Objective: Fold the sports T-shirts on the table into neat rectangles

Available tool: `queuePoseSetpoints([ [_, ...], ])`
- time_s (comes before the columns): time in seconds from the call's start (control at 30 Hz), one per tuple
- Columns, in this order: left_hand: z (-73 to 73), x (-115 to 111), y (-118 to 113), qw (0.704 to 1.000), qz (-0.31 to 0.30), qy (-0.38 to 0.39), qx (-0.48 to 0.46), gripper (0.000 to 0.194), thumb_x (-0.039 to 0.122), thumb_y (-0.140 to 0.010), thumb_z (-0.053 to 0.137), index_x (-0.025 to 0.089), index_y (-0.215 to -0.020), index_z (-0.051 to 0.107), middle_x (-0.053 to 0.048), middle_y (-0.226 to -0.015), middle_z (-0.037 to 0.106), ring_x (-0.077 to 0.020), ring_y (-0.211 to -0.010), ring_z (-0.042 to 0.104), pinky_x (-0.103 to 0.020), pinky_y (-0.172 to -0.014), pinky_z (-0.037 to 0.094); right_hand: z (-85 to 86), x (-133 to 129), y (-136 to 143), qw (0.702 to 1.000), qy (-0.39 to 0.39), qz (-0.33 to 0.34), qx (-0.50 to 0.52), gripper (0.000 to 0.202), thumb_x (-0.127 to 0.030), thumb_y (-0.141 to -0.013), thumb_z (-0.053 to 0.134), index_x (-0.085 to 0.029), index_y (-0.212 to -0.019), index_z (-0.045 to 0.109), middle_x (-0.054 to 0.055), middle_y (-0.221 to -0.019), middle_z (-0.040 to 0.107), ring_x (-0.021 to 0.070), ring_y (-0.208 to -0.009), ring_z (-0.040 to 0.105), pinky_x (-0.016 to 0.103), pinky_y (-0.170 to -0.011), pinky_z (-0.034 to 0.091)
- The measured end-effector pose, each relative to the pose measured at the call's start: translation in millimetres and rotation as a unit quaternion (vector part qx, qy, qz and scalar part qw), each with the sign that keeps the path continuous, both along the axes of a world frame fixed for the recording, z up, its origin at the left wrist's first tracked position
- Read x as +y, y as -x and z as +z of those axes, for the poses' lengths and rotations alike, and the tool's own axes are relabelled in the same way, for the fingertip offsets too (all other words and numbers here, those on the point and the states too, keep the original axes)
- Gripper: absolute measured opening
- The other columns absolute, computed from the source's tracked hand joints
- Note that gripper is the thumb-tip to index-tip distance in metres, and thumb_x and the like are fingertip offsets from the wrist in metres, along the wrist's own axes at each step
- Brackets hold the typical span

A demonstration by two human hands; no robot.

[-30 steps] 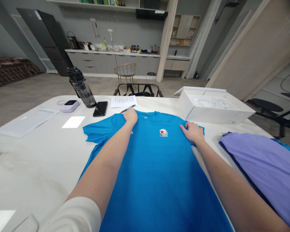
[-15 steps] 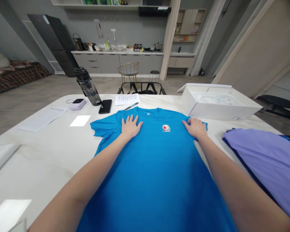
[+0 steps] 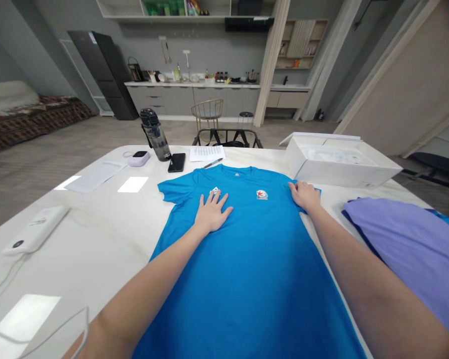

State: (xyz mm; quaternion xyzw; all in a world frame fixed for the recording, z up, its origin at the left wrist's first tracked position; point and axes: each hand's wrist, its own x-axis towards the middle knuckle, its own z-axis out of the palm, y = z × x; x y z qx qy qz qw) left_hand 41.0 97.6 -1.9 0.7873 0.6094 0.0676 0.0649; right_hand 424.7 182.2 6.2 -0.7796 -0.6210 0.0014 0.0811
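A blue T-shirt (image 3: 247,259) lies spread face up on the white table, its collar at the far side and a red-and-white logo on the chest. My left hand (image 3: 211,212) rests flat on the chest with its fingers spread, just below a small white mark that the fingertips partly cover. At the sleeve on the right, my right hand (image 3: 305,195) has its fingers bent together over the cloth, gripping it. The hem runs out of view toward me.
Beyond the shirt are a pen (image 3: 212,163), a printed sheet (image 3: 207,153), a phone (image 3: 177,162) and a water bottle (image 3: 156,137). An open white box (image 3: 333,172) stands behind the right sleeve. Folded purple clothing (image 3: 407,239) lies right; a white power bank (image 3: 37,230) with a cable lies left.
My left hand has slid slightly down the chest toward me, uncovering part of the white mark. The right hand stays at the sleeve. The view has shifted left.
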Motion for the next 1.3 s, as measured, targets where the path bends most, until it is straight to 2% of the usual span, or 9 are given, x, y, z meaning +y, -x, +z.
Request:
queuePoseSetpoints([
  [0.1,2.9,-1,-1,1.0,0.003,0.005,-0.007,0.068,0.069,-0.098,0.024,0.039,-0.159,0.031,0.001,-0.169,0.022,-0.0299,-0.157,0.012,-0.057,-0.125,0.005,9.4,-19,22,1.0,-0.022,0.016,0.006,0.059,-0.056,-0.103,0.024,-0.016,-0.116,0.065,0.021,-0.128,0.063,0.0368,-0.121,0.054,0.055,-0.102,0.038],
  [0.17,3.5,-2,-1,1.0,0.003,0.007,-0.011,0.068,0.069,-0.098,0.024,0.039,-0.159,0.031,0.001,-0.169,0.021,-0.0299,-0.157,0.011,-0.058,-0.125,0.005,10.5,-40,47,0.995,-0.056,0.08,-0.002,0.058,-0.055,-0.103,0.027,-0.015,-0.128,0.061,0.021,-0.135,0.06,0.0351,-0.128,0.051,0.052,-0.11,0.035],
  [0.23,3.5,-2,0,1.0,0.002,0.009,-0.012,0.069,0.069,-0.098,0.023,0.039,-0.159,0.03,0.001,-0.169,0.02,-0.0296,-0.157,0.011,-0.058,-0.125,0.004,6.3,-63,74,0.982,-0.055,0.18,0.001,0.059,-0.055,-0.104,0.027,-0.018,-0.141,0.055,0.015,-0.151,0.05,0.0314,-0.142,0.04,0.049,-0.119,0.025],
  [0.33,2.9,-2,0,1.0,-0.001,0.01,-0.012,0.07,0.069,-0.098,0.022,0.038,-0.16,0.029,0.0,-0.169,0.019,-0.0301,-0.157,0.011,-0.059,-0.125,0.003,-5.1,-91,102,0.971,0.011,0.237,0.017,0.064,-0.064,-0.103,0.024,-0.03,-0.155,0.04,0.004,-0.166,0.031,0.0294,-0.153,0.023,0.054,-0.124,0.015],
  [0.5,2.3,-2,0,1.0,-0.002,0.013,-0.01,0.071,0.069,-0.098,0.02,0.037,-0.16,0.029,-0.002,-0.17,0.019,-0.0303,-0.157,0.011,-0.06,-0.124,0.005,-16.7,-115,96,0.979,0.06,0.193,0.017,0.069,-0.069,-0.101,0.02,-0.035,-0.161,0.029,0.001,-0.169,0.02,0.03,-0.156,0.016,0.057,-0.124,0.009],
  [0.7,1.5,-2,1,1.0,-0.006,0.013,-0.001,0.072,0.07,-0.098,0.017,0.036,-0.16,0.028,-0.003,-0.17,0.019,-0.0306,-0.157,0.011,-0.061,-0.123,0.005,-18.0,-135,77,0.981,0.051,0.189,0.007,0.07,-0.068,-0.101,0.021,-0.033,-0.161,0.03,0.002,-0.168,0.022,0.0301,-0.155,0.017,0.051,-0.125,0.013],
  [0.93,-0.3,1,0,1.0,-0.004,0.015,0.013,0.071,0.07,-0.098,0.018,0.037,-0.16,0.027,-0.002,-0.17,0.017,-0.0303,-0.157,0.011,-0.06,-0.124,0.006,-9.5,-106,42,0.992,0.051,0.103,0.046,0.064,-0.06,-0.104,0.021,-0.027,-0.156,0.041,0.009,-0.164,0.035,0.0316,-0.151,0.03,0.056,-0.121,0.021],
  [1.13,-2.2,1,0,1.0,-0.002,0.011,0.018,0.07,0.069,-0.098,0.018,0.038,-0.16,0.028,-0.001,-0.169,0.019,-0.0292,-0.157,0.011,-0.059,-0.124,0.009,-2.6,-56,-23,0.99,-0.01,-0.063,0.127,0.049,-0.051,-0.103,0.034,-0.022,-0.133,0.062,0.013,-0.14,0.06,0.0306,-0.129,0.055,0.047,-0.106,0.042],
  [1.3,-5.7,3,0,1.0,0.001,0.0,0.023,0.071,0.071,-0.098,0.018,0.039,-0.16,0.028,0.0,-0.169,0.019,-0.0293,-0.157,0.012,-0.06,-0.124,0.009,-8.7,-27,-60,0.982,0.005,-0.104,0.156,0.061,-0.054,-0.102,0.038,-0.014,-0.147,0.046,0.018,-0.13,0.066,0.0286,-0.118,0.064,0.039,-0.098,0.048],
])
